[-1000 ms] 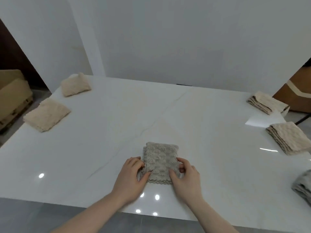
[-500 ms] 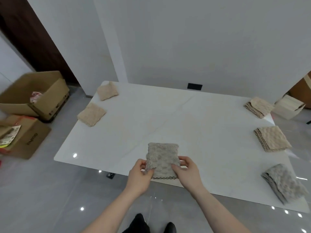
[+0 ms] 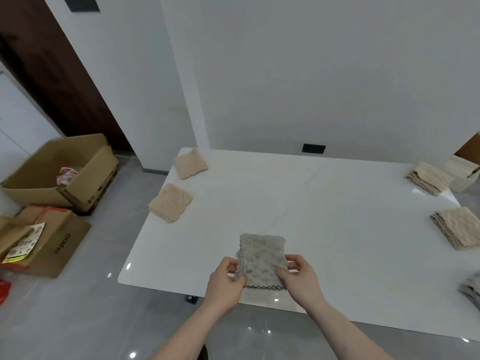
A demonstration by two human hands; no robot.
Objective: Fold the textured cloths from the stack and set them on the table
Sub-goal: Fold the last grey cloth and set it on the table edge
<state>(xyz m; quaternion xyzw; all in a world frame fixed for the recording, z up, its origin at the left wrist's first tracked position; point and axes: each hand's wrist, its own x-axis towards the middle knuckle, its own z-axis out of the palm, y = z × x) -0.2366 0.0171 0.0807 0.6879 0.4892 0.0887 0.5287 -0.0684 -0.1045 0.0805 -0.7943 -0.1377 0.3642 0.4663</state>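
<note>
Folded grey waffle-textured cloth [image 3: 261,259] held between left hand [image 3: 225,283] and right hand [image 3: 298,279] above near edge of white glossy table [image 3: 324,216], each pinching a near corner; likely light, limp, non-slippery, so grip both side edges.

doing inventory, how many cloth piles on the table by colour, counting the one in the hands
Beige folded cloths at the left: 2
Beige stacks at the right: 2
Grey: 2, the grey cloth in both hands, and a grey pile at the right edge
Total: 6
</note>
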